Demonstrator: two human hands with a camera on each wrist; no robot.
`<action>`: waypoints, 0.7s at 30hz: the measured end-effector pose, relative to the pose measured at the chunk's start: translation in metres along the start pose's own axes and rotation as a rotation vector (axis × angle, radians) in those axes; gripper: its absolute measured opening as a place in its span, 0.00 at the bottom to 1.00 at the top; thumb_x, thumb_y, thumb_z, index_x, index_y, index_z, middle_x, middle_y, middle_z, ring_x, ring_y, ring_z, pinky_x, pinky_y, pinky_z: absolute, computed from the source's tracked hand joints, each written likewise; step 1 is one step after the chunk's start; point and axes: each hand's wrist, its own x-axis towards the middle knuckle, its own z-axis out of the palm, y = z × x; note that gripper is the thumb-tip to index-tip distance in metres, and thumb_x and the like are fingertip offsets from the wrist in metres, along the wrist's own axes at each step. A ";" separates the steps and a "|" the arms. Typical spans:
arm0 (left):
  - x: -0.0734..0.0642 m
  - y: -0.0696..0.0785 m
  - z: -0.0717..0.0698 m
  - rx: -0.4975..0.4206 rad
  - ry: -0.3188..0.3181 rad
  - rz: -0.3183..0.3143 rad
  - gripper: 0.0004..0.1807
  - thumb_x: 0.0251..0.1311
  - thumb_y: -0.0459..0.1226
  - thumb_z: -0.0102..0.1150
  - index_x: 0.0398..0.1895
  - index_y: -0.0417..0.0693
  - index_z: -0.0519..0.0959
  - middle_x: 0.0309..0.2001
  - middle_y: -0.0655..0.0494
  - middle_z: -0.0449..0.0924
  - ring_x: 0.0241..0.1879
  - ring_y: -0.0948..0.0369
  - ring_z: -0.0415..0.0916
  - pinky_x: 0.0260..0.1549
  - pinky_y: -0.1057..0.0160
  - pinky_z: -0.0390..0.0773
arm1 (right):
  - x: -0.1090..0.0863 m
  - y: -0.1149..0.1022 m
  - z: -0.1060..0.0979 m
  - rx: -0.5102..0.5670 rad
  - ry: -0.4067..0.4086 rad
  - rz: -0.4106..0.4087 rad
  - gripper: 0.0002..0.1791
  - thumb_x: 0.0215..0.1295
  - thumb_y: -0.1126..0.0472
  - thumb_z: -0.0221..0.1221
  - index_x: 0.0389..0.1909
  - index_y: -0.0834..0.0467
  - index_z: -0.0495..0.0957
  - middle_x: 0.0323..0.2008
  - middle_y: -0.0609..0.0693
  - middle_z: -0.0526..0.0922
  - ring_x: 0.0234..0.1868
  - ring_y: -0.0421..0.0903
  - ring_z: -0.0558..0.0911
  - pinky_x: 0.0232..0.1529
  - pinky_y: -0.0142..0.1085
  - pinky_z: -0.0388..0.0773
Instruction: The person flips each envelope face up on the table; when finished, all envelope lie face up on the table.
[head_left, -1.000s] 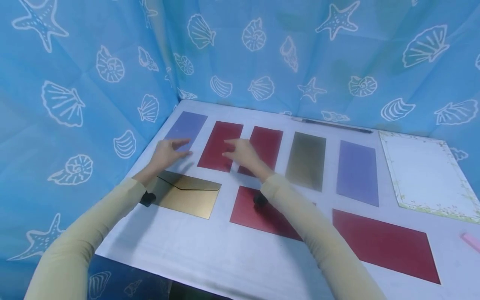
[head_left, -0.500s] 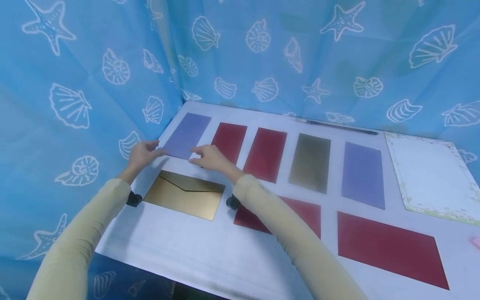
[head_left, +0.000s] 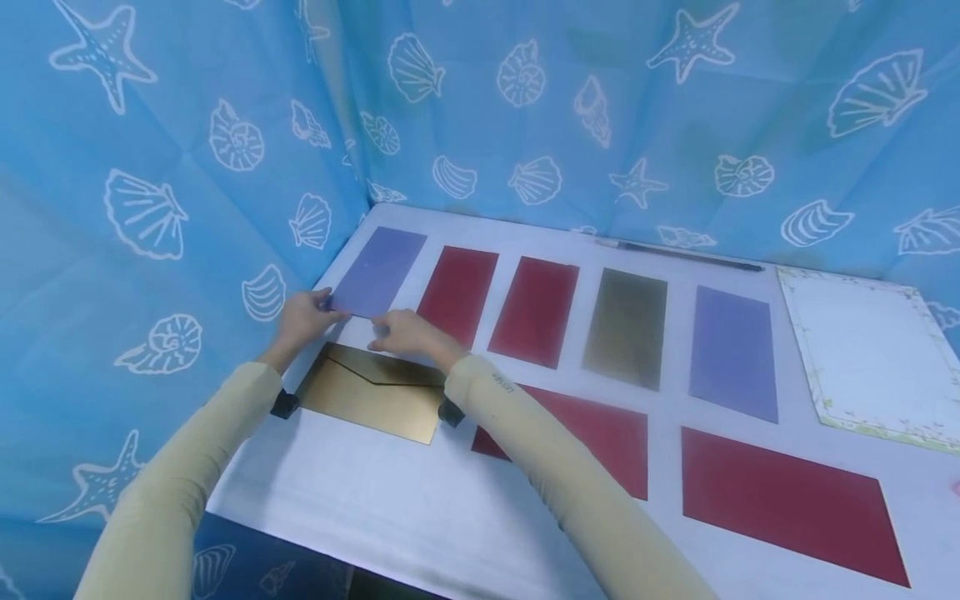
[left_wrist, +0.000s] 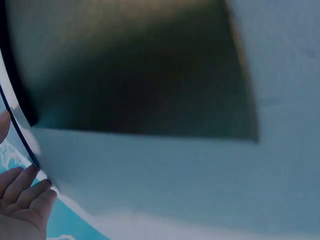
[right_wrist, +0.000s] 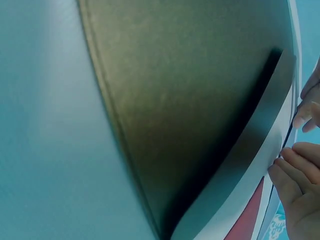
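A flat purple envelope [head_left: 380, 271] lies at the table's far left corner. My left hand [head_left: 300, 321] touches its near left corner, the fingers [left_wrist: 22, 187] fairly straight in the left wrist view. My right hand [head_left: 412, 333] is at the near right corner of the same envelope, its extended fingers [right_wrist: 292, 167] at the edge in the right wrist view. Nearer me lies a gold envelope [head_left: 367, 404] with a pointed flap, between my wrists. It fills much of both wrist views. To the right of the purple one is a red envelope [head_left: 459, 287], partly behind my right hand.
Further right in the back row lie a second red envelope [head_left: 534, 312], a dark gold one [head_left: 626, 329] and another purple one [head_left: 733, 354]. Two red envelopes lie in front, one partly under my right sleeve [head_left: 555, 450]. A bordered sheet [head_left: 870, 358] and a pen-like stick [head_left: 690, 256] are behind.
My right hand has moved left from above the red envelopes to the purple envelope's near edge. My left hand has drawn back to its near left corner. The view has shifted slightly.
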 end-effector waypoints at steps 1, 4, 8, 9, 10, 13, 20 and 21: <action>0.000 0.000 0.000 0.005 0.003 0.003 0.38 0.63 0.42 0.62 0.69 0.32 0.59 0.65 0.31 0.63 0.51 0.42 0.75 0.43 0.54 0.80 | 0.000 0.000 0.000 -0.002 0.003 0.000 0.31 0.69 0.56 0.58 0.69 0.62 0.63 0.65 0.56 0.71 0.64 0.50 0.71 0.62 0.37 0.68; 0.000 -0.001 0.002 0.023 0.029 0.024 0.36 0.63 0.41 0.62 0.68 0.31 0.61 0.64 0.31 0.65 0.45 0.45 0.77 0.34 0.60 0.80 | 0.002 0.001 0.002 -0.022 0.020 -0.005 0.30 0.69 0.56 0.57 0.69 0.61 0.64 0.63 0.56 0.72 0.61 0.49 0.73 0.59 0.37 0.71; 0.003 -0.003 0.005 0.025 0.058 0.027 0.35 0.63 0.42 0.62 0.67 0.31 0.62 0.64 0.32 0.65 0.44 0.46 0.77 0.30 0.62 0.79 | 0.008 0.006 0.003 -0.040 0.050 -0.030 0.29 0.70 0.56 0.56 0.69 0.60 0.64 0.63 0.55 0.73 0.55 0.45 0.76 0.57 0.34 0.71; 0.004 -0.003 0.006 0.027 0.063 0.025 0.35 0.63 0.42 0.61 0.67 0.31 0.62 0.64 0.32 0.65 0.46 0.45 0.77 0.32 0.61 0.80 | 0.009 0.007 0.003 -0.036 0.053 -0.036 0.30 0.70 0.56 0.56 0.70 0.60 0.64 0.64 0.54 0.72 0.57 0.45 0.75 0.58 0.34 0.71; 0.004 -0.002 0.007 0.029 0.066 0.021 0.35 0.63 0.42 0.61 0.67 0.31 0.62 0.64 0.32 0.65 0.48 0.44 0.77 0.35 0.59 0.81 | 0.010 0.008 0.003 -0.026 0.054 -0.040 0.30 0.70 0.56 0.56 0.70 0.60 0.63 0.65 0.54 0.70 0.59 0.45 0.74 0.60 0.34 0.69; 0.006 -0.002 0.009 0.043 0.075 0.024 0.35 0.63 0.43 0.61 0.67 0.31 0.63 0.64 0.33 0.65 0.50 0.42 0.76 0.39 0.54 0.81 | 0.010 0.007 0.003 0.004 0.029 -0.040 0.31 0.70 0.56 0.56 0.70 0.61 0.62 0.68 0.53 0.67 0.63 0.46 0.71 0.62 0.34 0.67; 0.006 -0.002 0.009 0.023 0.108 0.038 0.34 0.63 0.42 0.61 0.66 0.31 0.64 0.64 0.34 0.65 0.59 0.41 0.70 0.47 0.50 0.78 | 0.016 0.008 0.004 -0.019 -0.001 -0.036 0.31 0.69 0.57 0.57 0.70 0.61 0.62 0.67 0.55 0.69 0.66 0.47 0.68 0.63 0.35 0.66; 0.006 -0.002 0.009 0.011 0.115 0.038 0.34 0.63 0.42 0.61 0.67 0.31 0.64 0.65 0.34 0.65 0.61 0.40 0.68 0.50 0.49 0.77 | 0.016 0.008 0.004 -0.021 0.001 -0.036 0.31 0.69 0.57 0.57 0.70 0.60 0.62 0.67 0.55 0.69 0.66 0.47 0.68 0.63 0.35 0.66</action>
